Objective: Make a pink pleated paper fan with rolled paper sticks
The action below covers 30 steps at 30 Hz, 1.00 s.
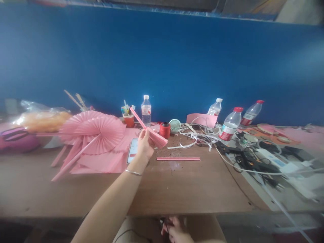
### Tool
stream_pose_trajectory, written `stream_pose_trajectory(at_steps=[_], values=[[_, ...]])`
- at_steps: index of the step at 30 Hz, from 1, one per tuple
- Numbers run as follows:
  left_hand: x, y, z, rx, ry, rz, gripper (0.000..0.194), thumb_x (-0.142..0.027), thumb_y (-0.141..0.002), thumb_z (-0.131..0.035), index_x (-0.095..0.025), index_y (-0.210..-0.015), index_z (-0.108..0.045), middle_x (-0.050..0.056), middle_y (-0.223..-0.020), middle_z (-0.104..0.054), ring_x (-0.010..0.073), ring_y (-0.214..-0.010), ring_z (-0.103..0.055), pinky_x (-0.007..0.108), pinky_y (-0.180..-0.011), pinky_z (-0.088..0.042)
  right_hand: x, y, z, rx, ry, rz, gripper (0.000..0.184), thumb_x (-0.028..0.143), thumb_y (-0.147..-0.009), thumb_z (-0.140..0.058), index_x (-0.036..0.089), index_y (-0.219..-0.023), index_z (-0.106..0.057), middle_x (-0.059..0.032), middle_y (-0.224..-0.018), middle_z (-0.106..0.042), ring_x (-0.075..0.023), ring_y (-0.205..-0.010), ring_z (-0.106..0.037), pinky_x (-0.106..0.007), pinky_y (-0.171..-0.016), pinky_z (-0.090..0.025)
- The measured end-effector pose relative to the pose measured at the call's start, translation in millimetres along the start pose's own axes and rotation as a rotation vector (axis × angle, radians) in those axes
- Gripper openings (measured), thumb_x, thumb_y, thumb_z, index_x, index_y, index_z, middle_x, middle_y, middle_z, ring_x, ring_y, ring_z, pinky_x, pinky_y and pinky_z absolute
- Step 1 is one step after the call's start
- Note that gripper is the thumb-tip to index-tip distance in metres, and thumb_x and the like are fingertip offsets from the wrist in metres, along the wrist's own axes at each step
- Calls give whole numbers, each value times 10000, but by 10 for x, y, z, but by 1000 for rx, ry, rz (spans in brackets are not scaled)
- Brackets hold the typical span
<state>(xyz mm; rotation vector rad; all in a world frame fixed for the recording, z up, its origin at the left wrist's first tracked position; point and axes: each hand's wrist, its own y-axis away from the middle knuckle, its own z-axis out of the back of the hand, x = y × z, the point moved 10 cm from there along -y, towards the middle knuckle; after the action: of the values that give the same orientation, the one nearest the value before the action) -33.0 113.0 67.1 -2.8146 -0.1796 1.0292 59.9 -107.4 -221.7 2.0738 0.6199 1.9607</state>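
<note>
My left hand point(144, 145) is raised over the middle of the brown table point(177, 189), its fingers closed round a folded pink pleated paper fan point(150, 130) that slants up to the left. My right hand point(176, 231) is low at the table's front edge, below the tabletop. Its fingers curl round a small dark thing I cannot make out. A pink stick point(178, 158) lies flat on the table just right of the left hand. A phone point(132, 150) lies just under the left hand.
Open round pink fans point(97, 131) and pink paper sheets lie at the left. An orange cup of pens point(129, 118), a red spool point(165, 130), a small green fan point(174, 125), several water bottles point(146, 109), white paper strips point(197, 138) and tangled cables point(255, 162) crowd the back and right.
</note>
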Motion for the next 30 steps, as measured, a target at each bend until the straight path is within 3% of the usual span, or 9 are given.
stream_pose_trajectory(at_steps=[2, 4, 6, 10, 13, 16, 19, 24, 30], values=[[44, 5, 11, -11, -1, 18, 216, -320, -667, -672, -213, -800, -540, 5, -721, -664, 126, -641, -625, 214, -578, -460, 66, 213, 18, 30, -171, 0, 464, 605, -524, -631, 207, -759, -599, -22, -556, -583, -138, -432, -492, -265, -481, -348], [70, 10, 11, -19, -19, 20, 225, -329, -651, -684, -214, -781, -541, -8, -704, -652, 128, -643, -622, 224, -592, -461, 287, 511, 66, 61, -324, 33, 465, 641, -561, -597, 195, -692, -583, -38, -616, -596, -155, -494, -537, -265, -501, -365], [87, 9, 7, -25, -51, 15, 230, -344, -646, -685, -215, -771, -540, -14, -693, -644, 128, -635, -617, 232, -599, -461, 597, 805, 82, 125, -336, 101, 400, 576, -672, -565, 188, -759, -604, -50, -677, -609, -149, -553, -545, -254, -530, -365], [108, -6, -15, -10, -54, 0, 238, -353, -635, -694, -212, -754, -543, -18, -679, -634, 139, -653, -619, 243, -604, -465, 983, 1153, 260, 39, -293, 167, 271, 444, -762, -547, 193, -784, -649, -17, -690, -529, -80, -468, -397, -215, -444, -283], [120, -13, -29, 8, -45, -5, 239, -356, -632, -695, -206, -744, -546, -22, -675, -626, 136, -661, -618, 240, -606, -467, 1074, 1250, 423, -53, -353, 206, 239, 397, -748, -582, 181, -745, -683, -20, -728, -476, -71, -493, -354, -210, -427, -236], [132, -15, -34, 20, -58, -6, 239, -367, -637, -688, -205, -743, -548, -20, -669, -621, 135, -654, -617, 237, -598, -463, 1063, 1286, 605, -148, -409, 214, 172, 331, -717, -641, 182, -780, -699, -5, -636, -463, -78, -522, -376, -208, -452, -227], [129, -16, -28, 16, -62, -12, 232, -346, -634, -695, -202, -747, -552, -19, -679, -621, 138, -668, -620, 245, -621, -461, 985, 1295, 712, -197, -501, 131, 200, 296, -647, -709, 193, -816, -684, -3, -583, -515, -76, -500, -405, -196, -441, -216], [141, -4, -38, 21, -78, -7, 213, -326, -643, -691, -200, -754, -559, -11, -681, -623, 134, -660, -615, 230, -601, -451, 1048, 1313, 640, -109, -738, 71, 297, 293, -679, -677, 230, -960, -603, 34, -527, -487, -42, -406, -342, -167, -389, -157], [157, 3, -45, 29, -91, -4, 205, -324, -651, -682, -202, -758, -556, -15, -683, -619, 114, -607, -596, 207, -552, -441, 1201, 1291, 541, -20, -830, 102, 163, 308, -754, -607, 230, -890, -566, 28, -577, -470, -45, -434, -343, -164, -396, -176]])
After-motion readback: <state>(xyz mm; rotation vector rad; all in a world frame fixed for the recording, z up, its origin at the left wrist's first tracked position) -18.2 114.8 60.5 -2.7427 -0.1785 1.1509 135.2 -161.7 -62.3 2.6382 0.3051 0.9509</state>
